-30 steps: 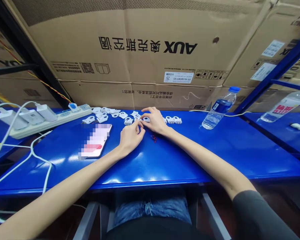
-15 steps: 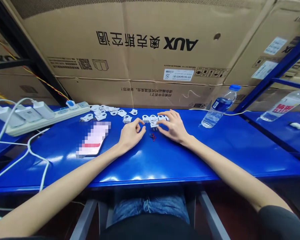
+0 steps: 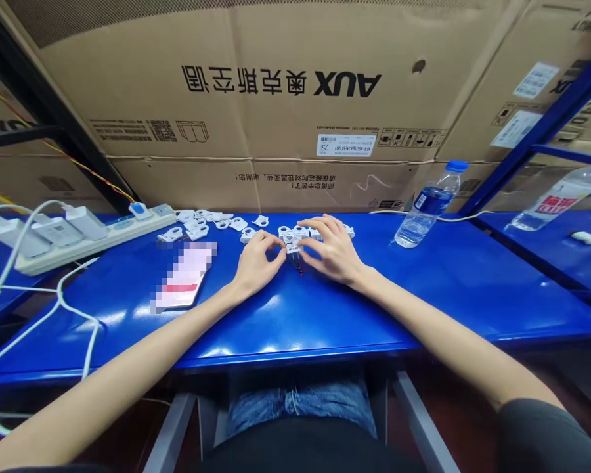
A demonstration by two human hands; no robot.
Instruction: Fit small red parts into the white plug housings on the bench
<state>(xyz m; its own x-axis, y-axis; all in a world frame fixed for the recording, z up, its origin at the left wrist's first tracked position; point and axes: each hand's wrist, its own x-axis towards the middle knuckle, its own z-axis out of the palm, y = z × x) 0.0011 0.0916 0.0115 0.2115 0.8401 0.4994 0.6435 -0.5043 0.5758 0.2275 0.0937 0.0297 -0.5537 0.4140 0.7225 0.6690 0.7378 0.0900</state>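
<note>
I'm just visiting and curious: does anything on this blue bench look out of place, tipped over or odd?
Mostly the water bottle: it leans against the cardboard boxes rather than standing upright. The small white plastic parts lie loosely scattered. Nothing looks spilled or broken.

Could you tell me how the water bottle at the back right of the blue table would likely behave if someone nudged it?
The water bottle leans against the cardboard box, so a sideways push would probably slide or topple it. Being round, it may then roll along the blue table. It looks partly filled, so likely moderately light, and thin plastic may flex.
</note>
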